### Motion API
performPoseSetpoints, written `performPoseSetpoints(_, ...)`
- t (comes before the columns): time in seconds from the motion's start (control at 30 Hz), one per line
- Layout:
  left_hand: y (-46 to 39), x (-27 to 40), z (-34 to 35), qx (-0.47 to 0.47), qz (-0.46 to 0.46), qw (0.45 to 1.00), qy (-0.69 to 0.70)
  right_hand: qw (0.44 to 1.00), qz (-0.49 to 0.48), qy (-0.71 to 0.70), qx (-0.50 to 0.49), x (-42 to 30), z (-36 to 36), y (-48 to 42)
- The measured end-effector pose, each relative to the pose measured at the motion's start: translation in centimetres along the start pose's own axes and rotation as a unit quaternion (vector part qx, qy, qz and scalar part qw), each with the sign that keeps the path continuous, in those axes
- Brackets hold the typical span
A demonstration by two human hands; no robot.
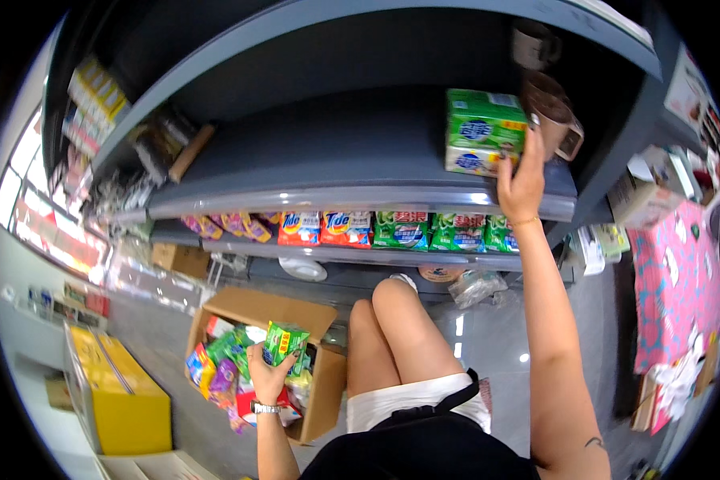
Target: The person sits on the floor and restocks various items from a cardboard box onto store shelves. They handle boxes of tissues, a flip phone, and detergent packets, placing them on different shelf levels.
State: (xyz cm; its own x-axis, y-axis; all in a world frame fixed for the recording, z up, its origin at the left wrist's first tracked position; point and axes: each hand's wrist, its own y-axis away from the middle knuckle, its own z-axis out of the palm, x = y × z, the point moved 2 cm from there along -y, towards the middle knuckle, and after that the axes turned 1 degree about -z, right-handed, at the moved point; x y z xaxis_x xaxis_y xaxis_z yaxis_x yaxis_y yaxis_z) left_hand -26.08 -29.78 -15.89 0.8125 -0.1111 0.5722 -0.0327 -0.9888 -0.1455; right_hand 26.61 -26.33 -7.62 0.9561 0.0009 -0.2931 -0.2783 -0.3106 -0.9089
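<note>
My left hand (270,372) grips a green plastic-wrapped pack (287,341) with a yellow and red label, above an open cardboard box (324,390). The box holds a jumble of colourful bagged goods (222,378). On the upper grey shelf (312,144), my right hand (523,180) has its thumb on the front and its fingers along the right side of stacked green packs (477,129). Brown mugs (555,123) stand close to the right of that stack.
Below, a shelf holds Tide bags (346,229), green detergent bags (401,231) and purple packs (240,227). A clear plastic bag (479,288) lies under the shelves. A yellow box (126,390) is at left. At right are a pink patterned cloth (672,282) and an open carton (642,195).
</note>
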Motion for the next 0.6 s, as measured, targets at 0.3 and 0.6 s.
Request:
performPoseSetpoints(0.3, -10.4, 19.4, -0.8, 0.046, 0.359, 0.929, 0.077, 1.000, 0.003, -0.011, 0.024, 0.6, -1.2, 0.1)
performPoseSetpoints(0.6, -16.0, 38.4, 2.7, -0.004, 0.507, 0.848, 0.152, 0.998, 0.026, -0.048, 0.038, 0.1, -1.3, -0.1)
